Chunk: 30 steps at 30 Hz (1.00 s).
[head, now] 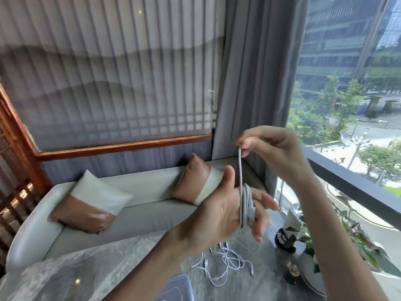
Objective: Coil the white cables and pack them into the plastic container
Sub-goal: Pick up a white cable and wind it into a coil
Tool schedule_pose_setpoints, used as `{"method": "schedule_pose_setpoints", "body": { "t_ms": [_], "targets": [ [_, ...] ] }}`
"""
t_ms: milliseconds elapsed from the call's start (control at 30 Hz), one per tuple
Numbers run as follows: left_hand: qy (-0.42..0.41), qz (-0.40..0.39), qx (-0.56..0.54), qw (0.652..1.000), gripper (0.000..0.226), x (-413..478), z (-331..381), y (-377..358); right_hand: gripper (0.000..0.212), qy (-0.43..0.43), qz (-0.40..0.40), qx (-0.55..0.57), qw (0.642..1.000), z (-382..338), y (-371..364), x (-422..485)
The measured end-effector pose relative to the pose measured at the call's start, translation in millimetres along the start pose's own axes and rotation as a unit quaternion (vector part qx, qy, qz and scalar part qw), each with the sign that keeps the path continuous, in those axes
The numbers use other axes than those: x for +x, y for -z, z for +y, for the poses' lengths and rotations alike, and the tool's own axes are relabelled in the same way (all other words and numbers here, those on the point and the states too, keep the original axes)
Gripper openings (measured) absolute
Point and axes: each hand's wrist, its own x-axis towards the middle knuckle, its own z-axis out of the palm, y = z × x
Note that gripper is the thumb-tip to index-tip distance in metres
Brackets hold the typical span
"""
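1. Sofa (138, 216): long, pale grey, smooth leather-like upholstery, rounded arm at left. Stands behind the surface.
2. Curtain (249, 83): grey fabric, vertical folds, hangs beside the window.
3. Surface (86, 274): grey stone w/ marble-like veining, polished.
4. Cushions, 2 pcs, on sofa: one at left (86, 205), one at right (191, 181). Each half brown leather-like, half pale fabric, square.
5. Plant (347, 242): green leaves, in white rounded pot (310, 276), at right edge of surface.
6. Plastic container (178, 286): translucent, rounded corners, at bottom edge of frame on the surface; only part in view, contents cannot be told.
7. Left hand (217, 211): raised over the surface, fingers straight and together, thumb up.
8. Right hand (275, 148): above and right of left hand, thumb and forefinger pinching the cable's free run.
9. White cable (246, 207): several turns wound round left-hand fingers, connector lying against the coil; one strand runs taut, near vertical, up to the right-hand pinch.
10. Loose cables (227, 262): white, thin, tangled in loops on the surface below the hands, just right of the container, not inside it.
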Motion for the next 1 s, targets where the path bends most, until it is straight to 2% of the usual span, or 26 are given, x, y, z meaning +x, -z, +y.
{"method": "schedule_pose_setpoints", "body": {
  "t_ms": [67,167,200,267,333,367,433,500,533,600,633,700,733,767,833,933,1000],
  "targets": [
    [-0.019,-0.007,-0.02,1.0,0.088,0.8,5.9,3.6,0.014,-0.056,-0.039,-0.013,0.998,19.1,-11.8,-7.4],
    [-0.065,0.056,-0.04,0.996,0.088,1.1,19.1,24.5,0.042,-0.168,-0.094,-0.044,0.98,47.6,-43.3,-53.4],
    [-0.077,0.091,-0.065,0.991,0.087,2.3,22.7,34.4,0.042,-0.188,-0.106,-0.065,0.974,52.3,-54.3,-72.4],
    [-0.09,0.177,-0.084,0.976,0.084,6.1,23.8,55.8,0.025,-0.183,-0.147,-0.161,0.959,53.5,-70.2,-106.3],
    [-0.069,0.265,-0.023,0.962,0.082,10.6,16.1,71.4,0.025,-0.177,-0.205,-0.281,0.921,43.9,-73.8,-126.2],
    [-0.05,0.288,0.021,0.956,0.083,11.5,9.4,74.4,0.03,-0.165,-0.235,-0.342,0.895,35.0,-71.7,-128.7],
    [-0.013,0.275,0.078,0.958,0.085,7.9,-10.0,71.2,0.044,-0.096,-0.251,-0.465,0.843,9.2,-59.1,-119.6],
    [0.03,0.218,0.068,0.973,0.089,7.2,-25.0,58.8,0.043,0.026,-0.198,-0.551,0.81,-14.8,-36.0,-98.9],
    [0.038,0.178,0.054,0.982,0.089,7.2,-30.3,50.7,0.037,0.076,-0.156,-0.567,0.805,-25.0,-24.2,-86.6],
    [0.03,0.102,0.056,0.993,0.088,7.5,-35.3,32.4,0.028,0.118,-0.111,-0.535,0.829,-30.2,-4.7,-62.2],
    [0.016,0.071,0.053,0.996,0.085,7.4,-34.8,24.6,0.023,0.104,-0.101,-0.486,0.862,-26.2,1.3,-49.7],
    [-0.004,0.03,0.019,0.999,0.083,7.2,-26.9,14.6,0.011,0.006,-0.082,-0.299,0.951,-8.6,4.3,-32.7],
    [-0.008,0.019,0.006,1.0,0.085,6.6,-21.1,14.1,0.01,-0.059,-0.07,-0.176,0.98,3.3,2.0,-30.9],
    [-0.01,0.018,0.007,1.0,0.086,6.3,-15.4,15.6,0.01,-0.112,-0.059,-0.076,0.989,16.5,-3.0,-34.1],
    [-0.025,0.05,0.024,0.998,0.077,5.2,-9.8,20.9,0.01,-0.182,-0.049,0.032,0.982,42.8,-19.4,-53.4],
    [-0.062,0.134,0.032,0.989,0.048,3.8,-16.8,27.3,0.016,-0.225,-0.026,0.121,0.966,65.6,-45.8,-84.8],
    [-0.068,0.169,0.024,0.983,0.039,2.6,-25.1,31.1,0.018,-0.234,-0.017,0.16,0.959,72.1,-55.9,-97.6]
  ]
}}
